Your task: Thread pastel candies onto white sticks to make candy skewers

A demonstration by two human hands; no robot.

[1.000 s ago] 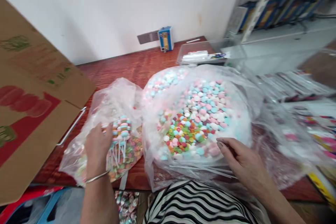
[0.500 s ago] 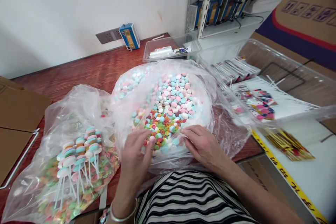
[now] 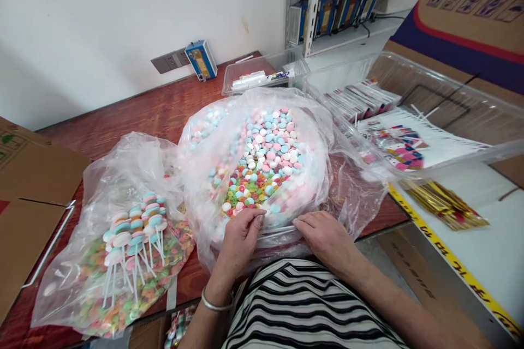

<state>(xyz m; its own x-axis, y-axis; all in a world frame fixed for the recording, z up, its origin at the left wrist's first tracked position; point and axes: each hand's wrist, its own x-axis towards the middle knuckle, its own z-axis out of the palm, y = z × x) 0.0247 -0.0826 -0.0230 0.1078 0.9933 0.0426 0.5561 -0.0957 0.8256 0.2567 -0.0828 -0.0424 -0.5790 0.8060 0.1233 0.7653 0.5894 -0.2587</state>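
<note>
Item: large clear bag of candy discs (image 3: 262, 158), seated on the red wooden table (image 3: 135, 114) directly ahead of our body, its open mouth tilted toward us. We record pastel pink, blue and white discs heaped toward the far side and smaller ring-shaped sweets in mixed colours gathered at the near rim. Our left hand (image 3: 241, 237) rests on the near lip of the bag, fingers curled and their tips pressed together at the edge of the coloured rings; whether they pinch a sweet or only the plastic we cannot tell, the film hiding the tips. Our right hand (image 3: 323, 234) lies flat on the bag's near fold, fingers extended leftward and loosely together, holding nothing that we can see. The two hands sit side by side, apart, with a bundle of thin white sticks (image 3: 278, 230) running crosswise between them under the plastic. The candy lies just beyond both sets of fingertips, the left hand the nearer. To our left: a second bag of finished lollipops (image 3: 131, 229), sticks pointing toward us.
</note>
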